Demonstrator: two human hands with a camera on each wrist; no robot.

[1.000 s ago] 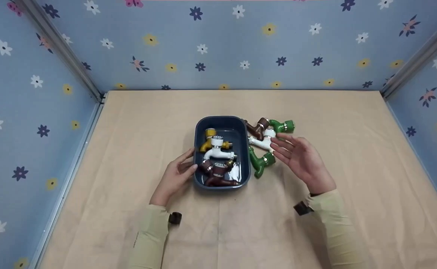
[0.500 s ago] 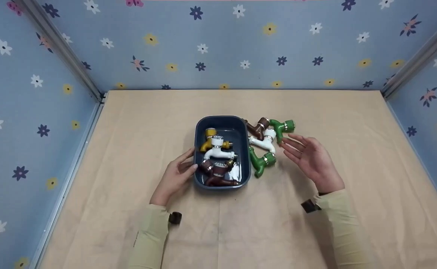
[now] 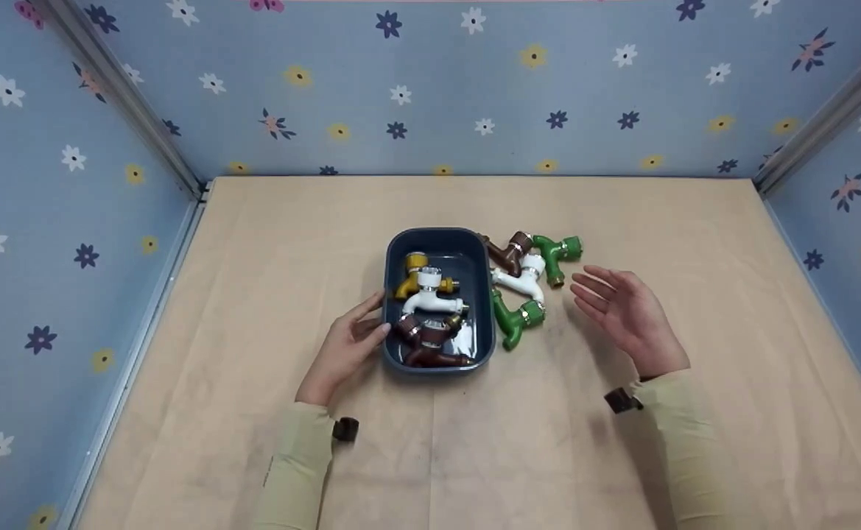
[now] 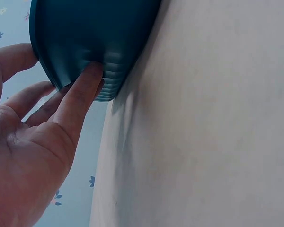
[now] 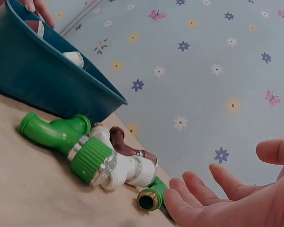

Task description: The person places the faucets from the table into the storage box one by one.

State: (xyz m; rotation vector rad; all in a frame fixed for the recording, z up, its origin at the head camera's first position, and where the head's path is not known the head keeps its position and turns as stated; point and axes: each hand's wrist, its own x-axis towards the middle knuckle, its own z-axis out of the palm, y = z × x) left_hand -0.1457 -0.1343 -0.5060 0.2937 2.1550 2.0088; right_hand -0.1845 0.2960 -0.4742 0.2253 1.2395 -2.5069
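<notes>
Pale cloth is spread over the desk [image 3: 504, 456]. Nearest, the left hand [image 3: 349, 342] is laid against the outside left wall of the blue bin [image 3: 437, 241]; no pinch can be made out. Off to the right, the right hand [image 3: 633, 316] is held fingers extended, nothing gripped. Inside the bin, dark brown taps [image 3: 437, 357] are piled nearest, then an inner white tap [image 3: 434, 302], then a yellow tap [image 3: 406, 287]. Outside its right wall are bunched a near green tap [image 3: 511, 322], an outer white tap [image 3: 522, 283], a lighter brown tap [image 3: 507, 255] and a far green tap [image 3: 554, 254]. Judged risks: neighbours could be dragged if one were pulled from this bunch; the bin could be shoved into it by left-side pressure. Beyond, flowered wall [image 3: 474, 77].
</notes>
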